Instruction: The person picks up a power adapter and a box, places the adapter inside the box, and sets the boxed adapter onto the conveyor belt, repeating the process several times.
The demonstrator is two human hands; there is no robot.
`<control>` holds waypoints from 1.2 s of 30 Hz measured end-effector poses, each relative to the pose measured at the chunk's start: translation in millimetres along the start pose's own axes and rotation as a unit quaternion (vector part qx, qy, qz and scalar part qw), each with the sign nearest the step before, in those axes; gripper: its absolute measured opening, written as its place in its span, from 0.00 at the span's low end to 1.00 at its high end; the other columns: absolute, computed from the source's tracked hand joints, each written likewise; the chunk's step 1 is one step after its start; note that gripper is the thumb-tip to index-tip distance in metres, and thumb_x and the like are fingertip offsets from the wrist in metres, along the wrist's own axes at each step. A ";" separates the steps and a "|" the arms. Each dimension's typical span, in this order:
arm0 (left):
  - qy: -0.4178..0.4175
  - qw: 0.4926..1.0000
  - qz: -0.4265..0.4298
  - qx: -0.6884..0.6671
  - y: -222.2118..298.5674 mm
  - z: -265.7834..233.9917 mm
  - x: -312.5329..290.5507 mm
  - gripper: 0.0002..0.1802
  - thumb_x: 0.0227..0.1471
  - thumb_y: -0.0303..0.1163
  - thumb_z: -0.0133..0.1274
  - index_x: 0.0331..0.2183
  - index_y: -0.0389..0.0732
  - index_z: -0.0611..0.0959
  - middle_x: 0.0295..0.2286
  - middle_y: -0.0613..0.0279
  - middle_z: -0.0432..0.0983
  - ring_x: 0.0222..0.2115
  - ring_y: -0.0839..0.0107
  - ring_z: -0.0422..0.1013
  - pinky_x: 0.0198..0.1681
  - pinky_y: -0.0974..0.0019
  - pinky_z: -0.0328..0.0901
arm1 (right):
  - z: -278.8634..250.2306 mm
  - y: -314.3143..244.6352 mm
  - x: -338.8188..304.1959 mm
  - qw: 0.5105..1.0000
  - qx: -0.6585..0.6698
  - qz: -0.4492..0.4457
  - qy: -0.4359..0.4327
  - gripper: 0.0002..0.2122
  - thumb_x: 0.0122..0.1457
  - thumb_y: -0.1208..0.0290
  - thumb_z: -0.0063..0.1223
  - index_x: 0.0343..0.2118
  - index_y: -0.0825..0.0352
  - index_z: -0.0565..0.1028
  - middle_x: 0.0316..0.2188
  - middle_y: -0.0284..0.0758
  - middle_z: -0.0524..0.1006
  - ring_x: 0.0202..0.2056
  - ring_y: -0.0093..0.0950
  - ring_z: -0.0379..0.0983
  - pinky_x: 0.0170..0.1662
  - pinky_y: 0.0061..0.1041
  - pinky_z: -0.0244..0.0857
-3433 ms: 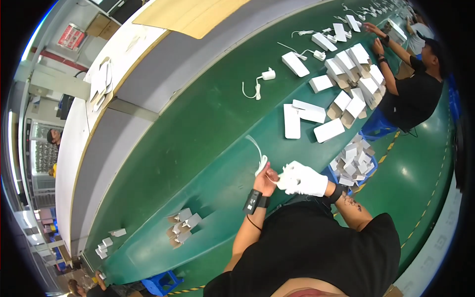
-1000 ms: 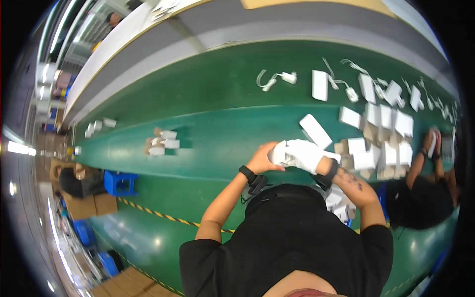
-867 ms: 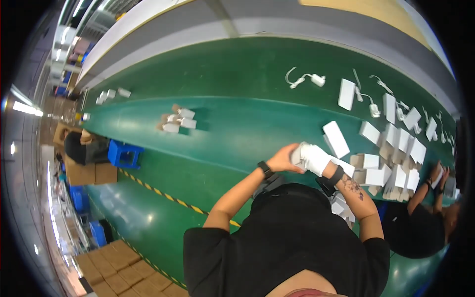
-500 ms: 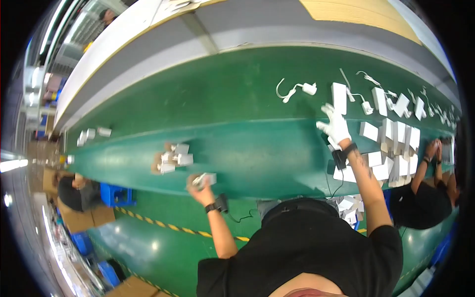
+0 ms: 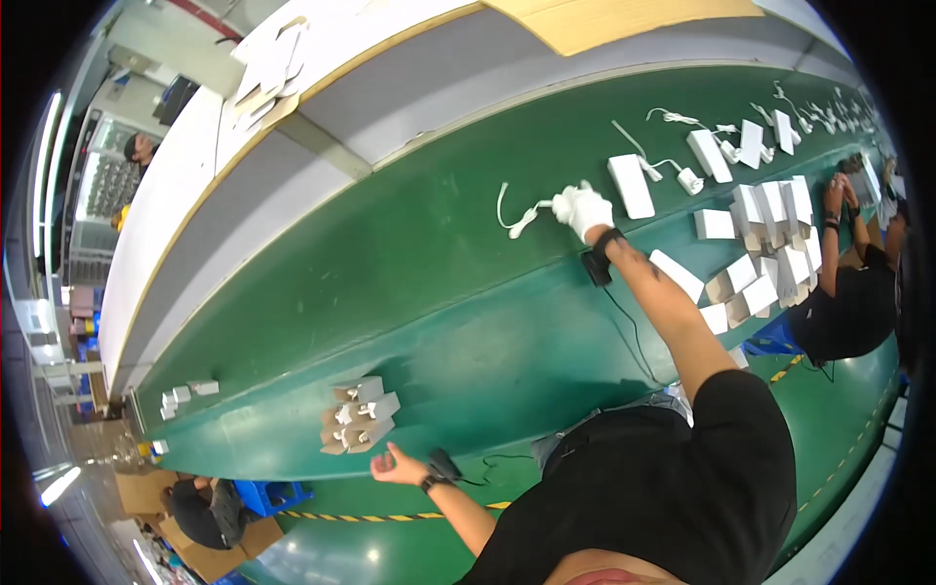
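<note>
My right hand [image 5: 583,209], in a white glove, is closed over a white power adapter that its fingers hide. The adapter's thin white cable [image 5: 521,226] trails out to the left over the green surface. My left hand [image 5: 395,466] is bare and holds nothing, with its fingers apart at the near edge of the bench. Just beyond it stands a group of small open white boxes [image 5: 380,408] with brown insides and white pieces in them. A white box [image 5: 632,186] lies to the right of my gloved hand, beside another white adapter [image 5: 690,181].
Open white boxes [image 5: 770,214] crowd the right of the green bench [image 5: 468,341], near a co-worker's hands [image 5: 844,195]. More boxes and adapters line the far right. A raised shelf [image 5: 331,146] runs along the back. Small white boxes [image 5: 175,398] sit far left. Black cords hang from both my wrists.
My left hand has let go of a small box, which now stands with the group. My right hand has moved left onto the adapter. The whole view has turned.
</note>
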State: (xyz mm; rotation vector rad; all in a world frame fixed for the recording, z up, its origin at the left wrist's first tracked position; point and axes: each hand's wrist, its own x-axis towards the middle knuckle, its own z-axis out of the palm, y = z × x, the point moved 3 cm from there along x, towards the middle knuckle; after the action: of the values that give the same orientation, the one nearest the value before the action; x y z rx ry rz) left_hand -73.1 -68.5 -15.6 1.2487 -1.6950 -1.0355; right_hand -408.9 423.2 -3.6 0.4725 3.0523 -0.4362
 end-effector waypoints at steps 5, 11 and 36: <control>-0.611 0.664 -0.362 -0.236 66.1 66.9 -208.6 0.43 0.52 0.60 0.43 0.53 0.32 0.59 0.48 0.32 0.63 0.49 0.47 0.65 0.50 0.49 0.63 | -95.8 7.9 -127.9 0.967 0.046 -0.144 -0.207 0.14 0.51 0.55 0.45 0.25 0.60 0.74 0.22 0.43 0.73 0.27 0.44 0.72 0.31 0.44 0.65; -0.677 0.256 -0.587 -0.363 73.1 157.6 -356.3 0.26 0.57 0.47 0.44 0.50 0.41 0.66 0.43 0.48 0.68 0.42 0.59 0.68 0.48 0.59 0.63 | -137.1 113.8 -238.6 0.908 0.220 -0.296 -0.198 0.11 0.54 0.60 0.47 0.32 0.62 0.75 0.26 0.39 0.73 0.27 0.34 0.72 0.30 0.32 0.66; -0.853 0.477 -0.111 -0.180 211.6 224.9 -437.7 0.27 0.59 0.38 0.40 0.56 0.36 0.61 0.51 0.49 0.65 0.52 0.62 0.62 0.56 0.58 0.55 | -40.9 158.0 -182.2 0.652 0.731 -0.055 -0.194 0.11 0.56 0.65 0.50 0.35 0.68 0.70 0.35 0.33 0.70 0.31 0.25 0.69 0.36 0.21 0.66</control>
State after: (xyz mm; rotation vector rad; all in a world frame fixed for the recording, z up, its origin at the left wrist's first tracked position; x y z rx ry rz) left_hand -255.0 431.6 45.6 -0.4435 -2.1224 -3.1634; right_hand -186.9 525.6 4.6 0.0783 1.6209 -2.5048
